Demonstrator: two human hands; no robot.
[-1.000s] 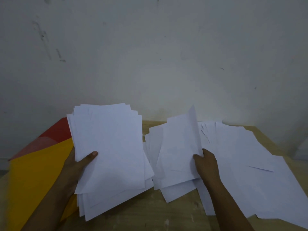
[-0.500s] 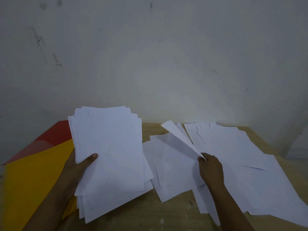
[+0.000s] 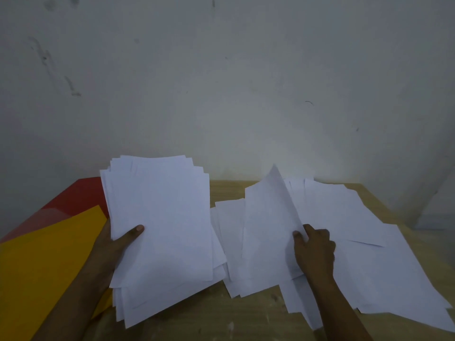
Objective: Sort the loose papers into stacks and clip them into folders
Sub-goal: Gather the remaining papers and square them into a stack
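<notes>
Left hand [image 3: 115,244] grips a thick stack of white paper sheets [image 3: 160,225] by its left edge, thumb lying across the top sheet and fingers hidden underneath; the stack is tilted up toward the camera, its lower corner down near the light wooden bench [image 3: 221,318]. Left of that stack lie 2 flat plastic folders: a yellow folder [image 3: 46,262] in front, overlapping a red folder [image 3: 73,200] behind it, both reaching past the bench's left side. To the right of the stack, a single white sheet [image 3: 266,227] stands lifted off the pile, its right edge raised to a point. Right hand [image 3: 314,252] pinches that sheet's right edge between thumb and curled fingers. Under and beyond this hand, loose white papers [image 3: 364,247] lie spread and overlapping across the right part of the bench, some at angles. Behind everything stands a scuffed grey-white wall [image 3: 226,82]
</notes>
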